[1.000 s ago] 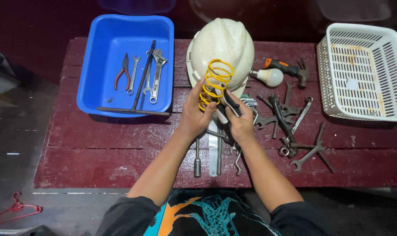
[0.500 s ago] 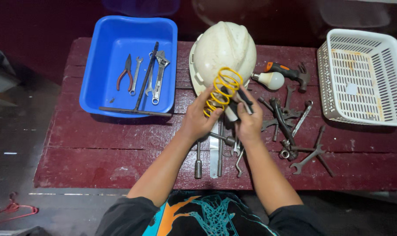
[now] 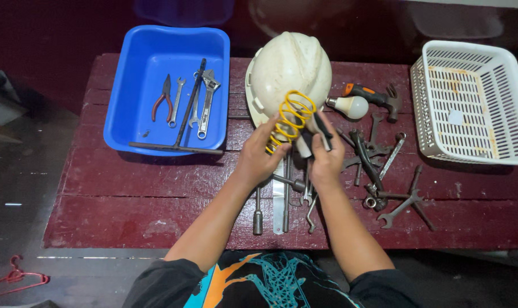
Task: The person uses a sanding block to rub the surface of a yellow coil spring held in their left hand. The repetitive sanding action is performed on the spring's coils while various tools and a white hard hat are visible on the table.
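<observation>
1. L hand [image 3: 260,155]: raised over table centre, fingers wrapped on lower end of yellow coiled cable [image 3: 290,117]; coil stretches up and right, in front of the hard hat.
2. R hand [image 3: 325,154]: clenched on a black-handled tool [image 3: 321,130], held just beside the coil's upper end; tool type can't tell.
3. White hard hat [image 3: 290,71]: dome up, on dark red wooden table [image 3: 156,188], rear centre.
4. Blue plastic tub [image 3: 156,54]: rear left. Holds red-handled pliers [image 3: 160,98], spanners, adj. wrench [image 3: 206,94]; long T-bar tool [image 3: 182,128] leans over front rim.
5. Light bulb [image 3: 350,106]: just right of hat, touching or nearly touching claw hammer [image 3: 376,97] w/ orange-black grip.
6. White slotted basket [image 3: 470,102]: far right, edge of table.
7. Loose steel tools: socket drivers [image 3: 258,211] below hands; pile of wrenches [image 3: 379,165] right of R hand, cross-shaped wrench [image 3: 407,199] near front.
8. Red clothes hanger [image 3: 16,278]: on floor, lower left.
</observation>
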